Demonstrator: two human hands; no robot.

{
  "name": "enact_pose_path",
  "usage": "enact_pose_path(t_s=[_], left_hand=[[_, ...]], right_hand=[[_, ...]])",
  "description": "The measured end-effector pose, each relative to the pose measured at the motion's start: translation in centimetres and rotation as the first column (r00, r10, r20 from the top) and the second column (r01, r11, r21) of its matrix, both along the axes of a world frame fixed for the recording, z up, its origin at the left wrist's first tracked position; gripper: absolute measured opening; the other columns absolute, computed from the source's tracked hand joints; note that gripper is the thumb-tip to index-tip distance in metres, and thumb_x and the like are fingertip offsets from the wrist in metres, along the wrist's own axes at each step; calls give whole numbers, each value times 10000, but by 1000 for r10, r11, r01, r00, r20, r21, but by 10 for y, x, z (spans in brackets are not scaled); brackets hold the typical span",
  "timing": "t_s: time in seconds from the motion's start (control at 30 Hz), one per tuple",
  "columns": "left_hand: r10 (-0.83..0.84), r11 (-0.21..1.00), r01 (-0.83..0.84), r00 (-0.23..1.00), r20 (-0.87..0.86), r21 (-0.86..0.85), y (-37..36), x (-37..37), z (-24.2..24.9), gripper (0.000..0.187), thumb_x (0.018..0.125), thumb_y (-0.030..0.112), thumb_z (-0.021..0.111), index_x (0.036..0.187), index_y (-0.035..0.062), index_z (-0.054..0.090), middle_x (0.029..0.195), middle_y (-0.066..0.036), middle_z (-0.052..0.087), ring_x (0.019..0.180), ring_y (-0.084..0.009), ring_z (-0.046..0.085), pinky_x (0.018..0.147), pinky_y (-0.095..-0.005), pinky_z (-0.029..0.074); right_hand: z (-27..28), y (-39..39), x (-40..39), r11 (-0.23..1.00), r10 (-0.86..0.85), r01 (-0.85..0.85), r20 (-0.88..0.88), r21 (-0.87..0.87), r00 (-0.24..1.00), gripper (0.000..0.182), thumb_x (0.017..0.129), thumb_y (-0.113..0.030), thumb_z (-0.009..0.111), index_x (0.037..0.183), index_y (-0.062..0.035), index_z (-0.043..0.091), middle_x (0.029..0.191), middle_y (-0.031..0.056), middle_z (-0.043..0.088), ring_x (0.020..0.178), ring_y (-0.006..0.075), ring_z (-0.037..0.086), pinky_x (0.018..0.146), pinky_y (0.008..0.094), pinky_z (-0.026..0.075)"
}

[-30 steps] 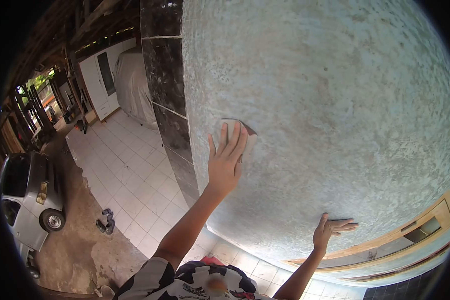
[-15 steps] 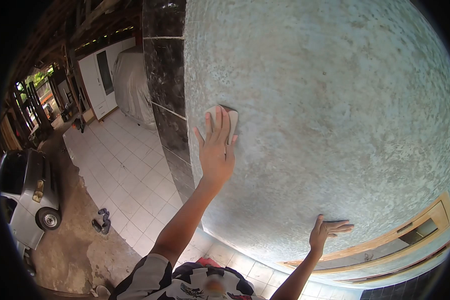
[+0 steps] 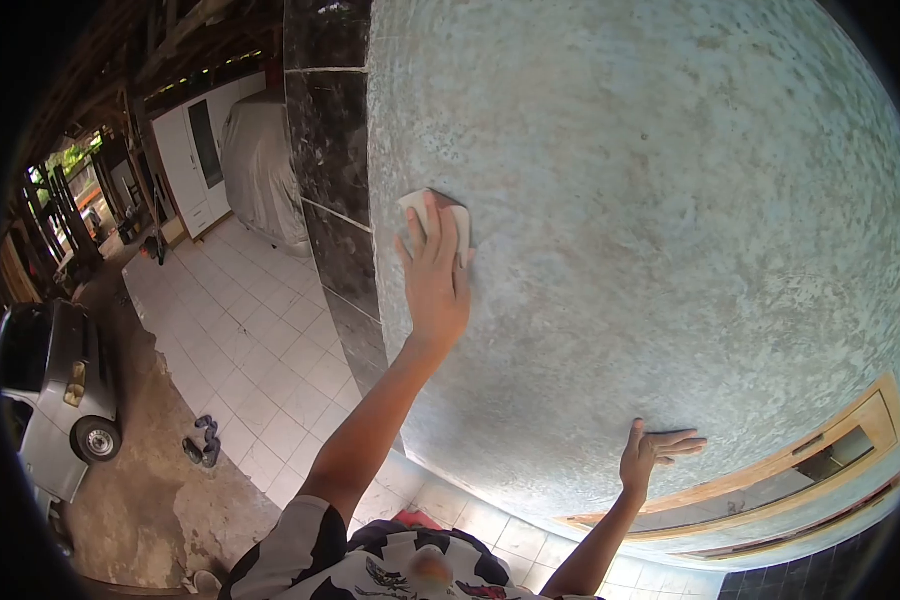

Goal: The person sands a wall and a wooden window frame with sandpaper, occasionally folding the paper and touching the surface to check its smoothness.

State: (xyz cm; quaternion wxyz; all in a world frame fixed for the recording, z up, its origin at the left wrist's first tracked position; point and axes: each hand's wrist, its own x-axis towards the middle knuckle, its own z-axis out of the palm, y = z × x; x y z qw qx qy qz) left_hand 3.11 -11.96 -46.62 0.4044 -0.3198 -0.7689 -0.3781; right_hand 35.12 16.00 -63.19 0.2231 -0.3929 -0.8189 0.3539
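Observation:
My left hand (image 3: 435,275) presses a folded piece of sandpaper (image 3: 453,215) against the blue-grey wall (image 3: 630,230), near its left edge. The paper's pale back shows around the fingers, with a reddish-brown strip at its upper right; its face against the wall is hidden. Lower and to the right, my right hand (image 3: 650,453) rests open on the same wall, thumb up and fingers pointing right, holding nothing.
Dark tiles (image 3: 330,130) border the wall on the left. A wooden-framed window (image 3: 850,440) is set at the lower right. White floor tiles (image 3: 260,340), sandals (image 3: 205,440), a silver vehicle (image 3: 65,390), a covered object (image 3: 260,175) and a white cabinet (image 3: 185,165) lie leftward.
My left hand has slid a little up the wall with the sandpaper. The right hand stays at nearly the same spot on the wall.

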Motion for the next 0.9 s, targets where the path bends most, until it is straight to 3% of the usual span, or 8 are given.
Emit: enact_pose_path(t_s=[0.07, 0.17, 0.3, 0.4, 0.6, 0.7, 0.8, 0.9], left_hand=[[-99, 995, 99, 995, -16, 0, 0, 4, 1, 670, 968, 22, 482, 1613, 68, 307, 1711, -99, 225, 1564, -433, 160, 1197, -719, 26], [139, 980, -126, 988, 73, -151, -22, 4, 5, 676, 973, 14, 480, 1619, 83, 295, 1719, -81, 199, 1569, -416, 157, 1202, -711, 39], [125, 992, -124, 987, 99, -19, -48, 10, 6, 567, 984, 45, 552, 1542, 109, 475, 1596, -86, 463, 1496, -324, 394, 1226, -601, 206], [-380, 897, 275, 878, 290, 345, -65, 45, -13, 293, 984, 97, 652, 1265, 41, 711, 1201, -111, 744, 1092, -257, 717, 956, -357, 519], [-692, 717, 499, 434, 577, 486, -89, 99, -70, 209, 862, 91, 819, 1028, -26, 769, 943, -117, 797, 846, -121, 742, 777, -247, 551], [-719, 585, 675, 176, 672, 449, -97, 119, -85, 184, 830, 56, 834, 993, -11, 779, 892, -97, 796, 810, -142, 748, 735, -268, 549], [-727, 496, 750, 84, 681, 437, -99, 132, -94, 174, 803, 39, 845, 967, 11, 795, 879, -91, 795, 796, -157, 753, 748, -283, 561], [-729, 471, 766, 58, 682, 438, -105, 138, -101, 147, 803, 37, 843, 940, 15, 796, 868, -84, 794, 809, -173, 757, 777, -300, 570]], right_hand=[[-15, 11, 0, 993, -85, 82, 33, 79, 996, 1093, 1039, -657, 402, 1544, 148, -138, 1589, 393, -282, 1541, 488, -152, 1196, 671, -12], [-29, 12, -1, 985, -120, 109, 78, 133, 990, 1123, 1033, -673, 384, 1518, 125, -240, 1522, 449, -334, 1527, 506, -185, 1174, 693, -73], [-3, -8, -6, 927, -242, 242, -35, 287, 970, 1156, 1003, -670, 465, 1535, 22, -293, 1554, 344, -386, 1498, 472, -291, 1166, 725, -27], [18, -31, -8, 872, -296, 321, -123, 370, 947, 1192, 983, -668, 519, 1546, -46, -328, 1576, 274, -420, 1479, 449, -362, 1161, 746, 4], [61, -91, -5, 861, -136, 285, -348, 421, 927, 947, 997, -434, 656, 1620, 12, 101, 1687, 300, -11, 1568, 468, 21, 1231, 647, 151], [77, -139, -6, 955, 284, -268, -654, 127, 701, 637, 988, -274, 682, 1496, 18, 431, 1599, 265, 361, 1516, 384, 323, 1239, 510, 282], [86, -172, -22, 660, 566, -751, -653, -6, 503, 600, 935, -130, 734, 1468, -4, 490, 1500, 234, 524, 1454, 363, 445, 1209, 469, 354], [66, -188, -44, 471, 737, -882, -561, 27, 377, 368, 866, -9, 778, 1189, -37, 604, 1368, 221, 646, 1256, 318, 638, 1041, 410, 509]])
